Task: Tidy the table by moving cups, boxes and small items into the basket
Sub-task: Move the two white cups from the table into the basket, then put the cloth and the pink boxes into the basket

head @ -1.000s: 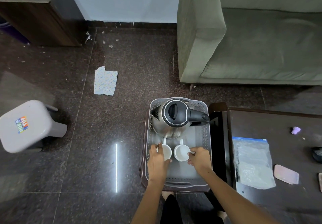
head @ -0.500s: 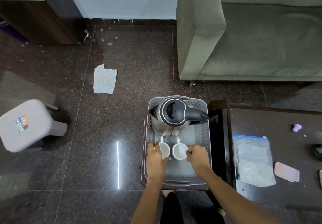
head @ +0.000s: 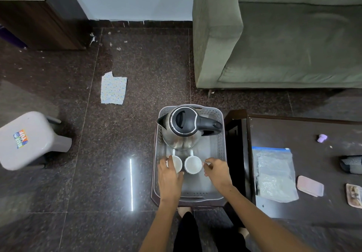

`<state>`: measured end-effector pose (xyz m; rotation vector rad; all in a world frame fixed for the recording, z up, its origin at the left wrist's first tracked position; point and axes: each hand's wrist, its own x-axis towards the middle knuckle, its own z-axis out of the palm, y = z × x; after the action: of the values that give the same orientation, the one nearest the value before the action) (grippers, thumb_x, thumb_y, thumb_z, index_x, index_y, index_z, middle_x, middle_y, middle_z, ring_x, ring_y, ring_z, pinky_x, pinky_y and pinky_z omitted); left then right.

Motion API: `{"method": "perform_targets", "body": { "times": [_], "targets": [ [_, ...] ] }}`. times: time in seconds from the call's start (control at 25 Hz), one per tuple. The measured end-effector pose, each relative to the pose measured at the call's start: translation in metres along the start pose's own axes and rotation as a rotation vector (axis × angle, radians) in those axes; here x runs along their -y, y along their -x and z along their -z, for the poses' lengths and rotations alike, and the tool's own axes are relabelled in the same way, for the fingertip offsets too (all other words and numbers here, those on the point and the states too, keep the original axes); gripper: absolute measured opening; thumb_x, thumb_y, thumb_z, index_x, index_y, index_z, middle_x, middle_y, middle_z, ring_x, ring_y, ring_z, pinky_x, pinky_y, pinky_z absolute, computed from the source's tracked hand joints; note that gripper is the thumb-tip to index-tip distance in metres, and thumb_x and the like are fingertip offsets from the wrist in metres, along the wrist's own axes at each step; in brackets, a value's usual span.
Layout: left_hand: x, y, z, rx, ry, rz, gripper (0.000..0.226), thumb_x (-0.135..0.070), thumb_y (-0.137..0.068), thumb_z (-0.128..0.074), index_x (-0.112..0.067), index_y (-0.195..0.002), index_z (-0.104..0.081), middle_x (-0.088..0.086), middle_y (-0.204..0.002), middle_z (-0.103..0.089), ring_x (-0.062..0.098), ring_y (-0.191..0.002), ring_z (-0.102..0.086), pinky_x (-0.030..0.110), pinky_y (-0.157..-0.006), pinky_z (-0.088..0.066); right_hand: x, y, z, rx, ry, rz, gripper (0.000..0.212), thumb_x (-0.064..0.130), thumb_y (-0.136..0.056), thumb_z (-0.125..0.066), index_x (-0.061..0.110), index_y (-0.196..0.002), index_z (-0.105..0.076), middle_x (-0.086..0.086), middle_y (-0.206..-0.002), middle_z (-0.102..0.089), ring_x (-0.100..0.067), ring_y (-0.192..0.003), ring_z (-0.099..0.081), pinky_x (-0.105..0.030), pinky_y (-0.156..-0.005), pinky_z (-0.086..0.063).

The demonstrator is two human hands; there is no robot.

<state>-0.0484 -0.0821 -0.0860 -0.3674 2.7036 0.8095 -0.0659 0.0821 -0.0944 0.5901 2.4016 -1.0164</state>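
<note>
We are setting two white cups into the grey basket [head: 222, 153], which is standing beside the dark counter [head: 305, 134] with a steel kettle [head: 182, 130] at its far end. Our left hand [head: 169, 175] is lying over the left cup [head: 176, 163], fingers draped on its rim; whether they are gripping it we cannot tell. Our right hand [head: 217, 171] is hovering just beside the right cup [head: 193, 165], fingers loosely curled and holding nothing. Both cups are sitting upright on the basket floor, handles pointing toward the kettle. In our judgement, the step calls for lifting both hands straight up without nudging the cups together. A zip bag [head: 276, 175], a pink case [head: 310, 186] and a purple cap [head: 322, 138] are waiting on the counter.
</note>
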Motion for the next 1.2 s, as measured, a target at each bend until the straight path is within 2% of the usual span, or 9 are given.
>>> {"method": "perform_targets", "body": {
  "times": [0.12, 0.28, 0.32, 0.44, 0.64, 0.84, 0.92, 1.08, 1.2],
  "targets": [
    [-0.034, 0.028, -0.005, -0.084, 0.052, -0.108, 0.048, -0.01, -0.079, -0.069, -0.006, -0.123, -0.053, 0.014, -0.119, -0.05, 0.03, -0.108, -0.049, 0.041, -0.09, -0.049, -0.015, 0.013, 0.036, -0.056, -0.039, 0.05, 0.014, 0.013, -0.088, -0.058, 0.009, -0.083, -0.07, -0.004, -0.062, -0.071, -0.011, -0.057, -0.067, -0.033, -0.068, -0.057],
    [-0.103, 0.07, -0.045, -0.01, 0.121, -0.305, 0.025, -0.012, -0.084, -0.062, -0.008, -0.109, -0.06, 0.008, -0.112, -0.051, 0.022, -0.1, -0.054, 0.031, -0.086, -0.049, -0.073, 0.031, 0.102, -0.158, -0.097, -0.028, 0.014, 0.009, -0.09, -0.056, 0.011, -0.084, -0.069, -0.004, -0.067, -0.07, -0.001, -0.052, -0.064, -0.007, -0.057, -0.048],
    [-0.119, 0.079, -0.059, 0.022, 0.141, -0.341, 0.021, -0.013, -0.085, -0.061, -0.009, -0.106, -0.061, 0.006, -0.11, -0.051, 0.02, -0.098, -0.055, 0.029, -0.084, -0.049, -0.094, 0.032, 0.117, -0.187, -0.093, -0.066, 0.016, 0.009, -0.089, -0.056, 0.011, -0.081, -0.068, -0.004, -0.067, -0.07, -0.001, -0.052, -0.064, -0.007, -0.056, -0.047],
    [-0.163, 0.1, -0.115, 0.159, 0.165, -0.403, 0.016, -0.015, -0.087, -0.058, -0.011, -0.102, -0.063, 0.004, -0.11, -0.051, 0.016, -0.098, -0.055, 0.025, -0.085, -0.047, -0.171, 0.026, 0.148, -0.251, -0.038, -0.203, 0.02, 0.011, -0.085, -0.054, 0.013, -0.07, -0.066, -0.007, -0.066, -0.072, -0.022, -0.063, -0.069, -0.032, -0.065, -0.056],
    [-0.208, 0.117, -0.203, 0.297, 0.232, -0.244, 0.02, -0.016, -0.089, -0.056, -0.01, -0.108, -0.061, 0.003, -0.117, -0.049, 0.021, -0.093, -0.061, 0.032, -0.089, -0.049, -0.263, 0.003, 0.169, -0.205, 0.119, -0.283, 0.017, 0.008, -0.085, -0.054, 0.005, -0.088, -0.071, -0.018, -0.087, -0.072, -0.035, -0.083, -0.066, -0.03, -0.069, -0.047],
    [-0.217, 0.108, -0.277, 0.292, 0.267, -0.089, 0.021, -0.016, -0.089, -0.055, -0.013, -0.109, -0.061, 0.0, -0.119, -0.049, 0.017, -0.105, -0.058, 0.031, -0.093, -0.047, -0.307, -0.048, 0.17, -0.228, 0.131, -0.171, 0.025, 0.002, -0.09, -0.052, 0.006, -0.108, -0.068, -0.015, -0.124, -0.057, -0.028, -0.101, -0.063, -0.027, -0.093, -0.044],
    [-0.219, 0.109, -0.296, 0.28, 0.28, -0.04, 0.02, -0.016, -0.089, -0.055, -0.014, -0.109, -0.061, -0.001, -0.119, -0.049, 0.016, -0.106, -0.058, 0.032, -0.091, -0.049, -0.322, -0.065, 0.165, -0.215, 0.157, -0.144, 0.029, 0.0, -0.091, -0.049, 0.007, -0.113, -0.067, -0.013, -0.135, -0.049, -0.028, -0.107, -0.061, -0.025, -0.098, -0.041],
    [-0.222, 0.117, -0.312, 0.268, 0.286, -0.007, 0.019, -0.017, -0.09, -0.054, -0.016, -0.108, -0.061, -0.005, -0.116, -0.049, 0.01, -0.099, -0.056, 0.029, -0.085, -0.049, -0.337, -0.083, 0.163, -0.203, 0.129, -0.159, 0.026, -0.004, -0.088, -0.05, 0.005, -0.103, -0.07, -0.011, -0.122, -0.053, -0.027, -0.097, -0.063, -0.017, -0.085, -0.042],
    [-0.224, 0.117, -0.31, 0.242, 0.302, 0.005, 0.017, -0.016, -0.09, -0.055, -0.015, -0.107, -0.061, -0.005, -0.112, -0.049, 0.009, -0.094, -0.055, 0.026, -0.083, -0.049, -0.341, -0.089, 0.167, -0.218, 0.119, -0.153, 0.022, -0.004, -0.084, -0.053, 0.007, -0.088, -0.072, -0.012, -0.109, -0.059, -0.027, -0.084, -0.063, -0.028, -0.081, -0.052]
  ]
}}
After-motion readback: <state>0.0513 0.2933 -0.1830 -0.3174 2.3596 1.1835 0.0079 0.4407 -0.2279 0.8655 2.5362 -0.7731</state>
